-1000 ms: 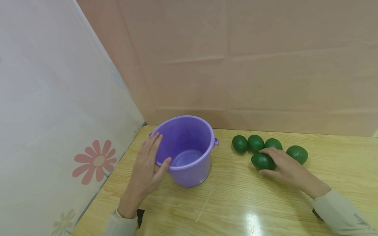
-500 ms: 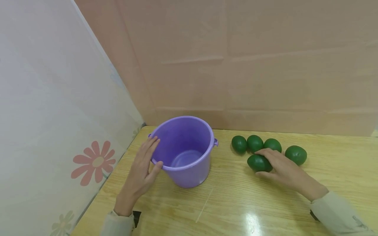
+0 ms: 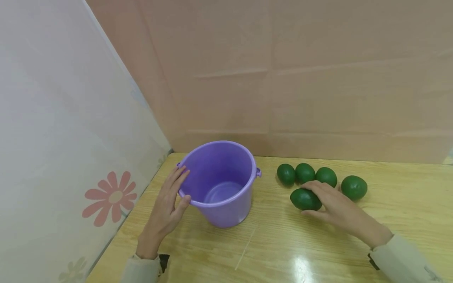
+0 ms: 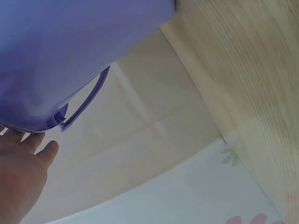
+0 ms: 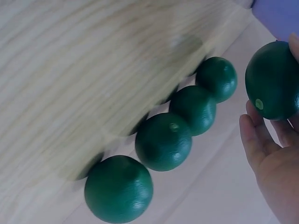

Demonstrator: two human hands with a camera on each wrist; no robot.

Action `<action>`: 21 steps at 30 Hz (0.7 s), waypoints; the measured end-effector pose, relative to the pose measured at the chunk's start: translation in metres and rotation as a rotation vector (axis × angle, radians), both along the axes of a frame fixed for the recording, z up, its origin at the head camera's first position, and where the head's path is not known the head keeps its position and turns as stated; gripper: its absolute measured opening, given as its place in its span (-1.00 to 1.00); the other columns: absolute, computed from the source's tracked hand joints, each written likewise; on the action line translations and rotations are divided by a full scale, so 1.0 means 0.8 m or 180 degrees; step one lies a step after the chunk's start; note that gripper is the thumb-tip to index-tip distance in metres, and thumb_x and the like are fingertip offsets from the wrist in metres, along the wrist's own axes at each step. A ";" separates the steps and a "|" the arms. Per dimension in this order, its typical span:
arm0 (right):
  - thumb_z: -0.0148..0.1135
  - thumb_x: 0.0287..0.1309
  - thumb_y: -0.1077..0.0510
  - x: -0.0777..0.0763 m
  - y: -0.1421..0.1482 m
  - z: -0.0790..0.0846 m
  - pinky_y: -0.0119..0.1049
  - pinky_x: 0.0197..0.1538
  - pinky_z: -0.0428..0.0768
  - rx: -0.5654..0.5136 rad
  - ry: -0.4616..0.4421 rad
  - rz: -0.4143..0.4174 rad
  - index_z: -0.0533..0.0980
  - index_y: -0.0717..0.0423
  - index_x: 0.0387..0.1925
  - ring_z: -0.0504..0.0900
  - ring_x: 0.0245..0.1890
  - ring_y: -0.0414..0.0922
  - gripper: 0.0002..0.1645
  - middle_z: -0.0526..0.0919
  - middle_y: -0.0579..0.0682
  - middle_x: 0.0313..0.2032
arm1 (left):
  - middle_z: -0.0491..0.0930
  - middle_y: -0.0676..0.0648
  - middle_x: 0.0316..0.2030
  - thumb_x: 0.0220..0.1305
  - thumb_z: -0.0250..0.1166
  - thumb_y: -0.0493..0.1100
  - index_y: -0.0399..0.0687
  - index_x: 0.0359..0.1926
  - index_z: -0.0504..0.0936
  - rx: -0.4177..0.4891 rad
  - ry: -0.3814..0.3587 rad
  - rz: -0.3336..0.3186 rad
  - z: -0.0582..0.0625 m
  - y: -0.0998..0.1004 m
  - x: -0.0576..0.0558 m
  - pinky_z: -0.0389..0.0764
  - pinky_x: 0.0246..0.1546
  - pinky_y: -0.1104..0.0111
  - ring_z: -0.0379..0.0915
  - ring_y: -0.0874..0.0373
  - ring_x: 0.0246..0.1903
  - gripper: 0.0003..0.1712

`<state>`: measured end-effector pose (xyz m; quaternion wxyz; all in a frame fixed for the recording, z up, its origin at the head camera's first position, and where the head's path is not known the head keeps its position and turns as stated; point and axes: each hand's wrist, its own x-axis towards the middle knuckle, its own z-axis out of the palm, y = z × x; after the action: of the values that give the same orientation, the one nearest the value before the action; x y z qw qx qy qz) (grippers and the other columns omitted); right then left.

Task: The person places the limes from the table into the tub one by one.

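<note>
In the head view my right hand (image 3: 336, 208) grips a dark green avocado (image 3: 306, 199), thumb on the near side and fingers over the top. The right wrist view shows that avocado (image 5: 273, 81) with a pale stem spot, apart from the others. My left hand (image 3: 163, 212) rests at the left rim of a purple bucket (image 3: 228, 214), its fingers fairly straight and the thumb apart from them. In the left wrist view the left hand's fingertips touch the rim from outside, beside the bucket's handle (image 4: 88, 99). The bucket stands upright, its visible inside bare.
Several more avocados lie in a row behind the right hand, the rightmost avocado (image 3: 354, 188) a little apart. A wood-grain table (image 3: 269, 251) holds everything. A tan covering (image 3: 318, 98) rises behind it, and a white flowered sheet (image 3: 70, 118) at the left.
My right hand has moved left with the avocado, away from the row. My left hand has slid slightly left and down along the bucket rim. The bucket has hardly moved.
</note>
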<state>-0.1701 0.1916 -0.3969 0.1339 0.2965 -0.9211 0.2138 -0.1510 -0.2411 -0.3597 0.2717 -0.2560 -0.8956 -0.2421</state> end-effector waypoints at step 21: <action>0.38 -0.15 -0.16 0.010 -0.006 0.012 -0.23 -0.14 0.58 -0.0123 -0.0111 -0.0134 0.37 -0.03 0.09 0.50 -0.05 -0.22 -0.26 0.46 -0.20 0.00 | 0.04 -0.03 0.39 0.27 0.08 -0.18 0.01 0.35 0.17 0.0344 -0.0412 0.0009 0.000 -0.001 0.002 0.08 0.29 -0.06 -0.19 0.00 0.42 -0.37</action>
<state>-0.1624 0.1869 -0.3874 0.1280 0.2706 -0.9250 0.2339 -0.1495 -0.2417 -0.3597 0.2269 -0.2236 -0.8972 -0.3058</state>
